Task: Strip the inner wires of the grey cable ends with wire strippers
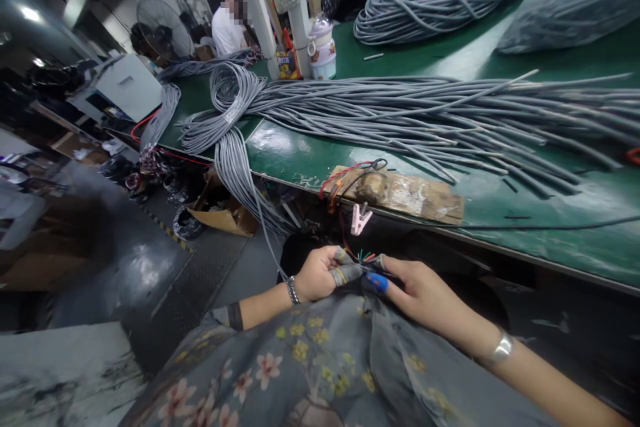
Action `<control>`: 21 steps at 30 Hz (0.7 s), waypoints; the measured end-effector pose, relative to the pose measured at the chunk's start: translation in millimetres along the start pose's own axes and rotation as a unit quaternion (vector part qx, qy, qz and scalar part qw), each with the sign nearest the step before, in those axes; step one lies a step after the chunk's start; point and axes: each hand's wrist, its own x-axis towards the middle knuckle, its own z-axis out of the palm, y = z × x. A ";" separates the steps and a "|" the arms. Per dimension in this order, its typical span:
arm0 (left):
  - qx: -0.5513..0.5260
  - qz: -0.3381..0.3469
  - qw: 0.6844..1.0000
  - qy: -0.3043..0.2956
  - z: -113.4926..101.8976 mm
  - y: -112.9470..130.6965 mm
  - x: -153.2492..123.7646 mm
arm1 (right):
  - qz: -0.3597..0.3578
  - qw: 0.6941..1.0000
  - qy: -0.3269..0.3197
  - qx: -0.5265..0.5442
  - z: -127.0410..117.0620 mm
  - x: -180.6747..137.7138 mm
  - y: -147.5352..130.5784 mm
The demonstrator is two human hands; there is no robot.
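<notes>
Both of my hands meet in front of me, below the table's edge. My left hand (320, 273) is closed on the end of a grey cable (273, 240), its fingers taped grey. Thin coloured wires (367, 257) fan out of that cable end between the hands. My right hand (420, 293) pinches those wires, with a blue cover on one fingertip. The cable runs up from my left hand to the bundle hanging over the table edge.
A green table (310, 160) carries long grey cable bundles (425, 113) and a coil (420, 7) at the back. A taped cardboard pad (410, 197) with red and black leads and a pink clip (360, 219) sits at the near edge. A jug (323, 50) and a person in white (227, 23) are farther back.
</notes>
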 end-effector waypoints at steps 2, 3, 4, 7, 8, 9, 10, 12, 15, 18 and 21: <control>0.009 0.005 1.000 0.003 -0.1 -1.3 0.5 | 0.001 0.999 0.025 -0.043 2.6 -0.9 -0.8; 0.016 0.010 1.000 0.005 -0.3 -2.2 0.7 | 0.001 0.998 0.033 -0.060 4.0 -1.3 -1.2; 0.023 0.015 1.000 0.008 -0.7 -3.2 0.9 | 0.001 0.997 0.037 -0.073 5.4 -1.4 -1.6; 0.040 0.024 0.999 0.020 -1.3 -6.1 2.6 | 0.000 0.995 0.048 -0.088 9.0 -0.8 -2.9; 0.040 0.025 0.999 0.025 -1.3 -6.5 3.4 | 0.000 0.995 0.053 -0.084 9.5 -0.3 -3.5; 0.035 0.025 0.999 0.030 -1.3 -6.5 4.2 | 0.000 0.996 0.059 -0.074 9.5 0.3 -4.0; 0.027 0.026 0.999 0.034 -1.5 -6.2 5.0 | -0.001 0.996 0.068 -0.061 8.6 0.9 -4.4; 0.015 0.023 0.999 0.042 -2.5 -4.9 5.9 | 0.000 0.994 0.102 -0.028 3.9 1.4 -5.0; 0.013 0.012 0.998 0.056 -6.2 -3.2 5.6 | 0.011 0.980 0.196 -0.009 -10.0 0.0 -6.1; 0.003 -0.004 0.998 0.062 -10.6 -3.5 4.8 | 0.035 0.960 0.277 -0.038 -28.6 -3.1 -8.7; 0.037 0.027 0.998 0.048 -13.9 -4.6 4.1 | 0.067 0.935 0.335 -0.098 -49.5 -7.2 -5.3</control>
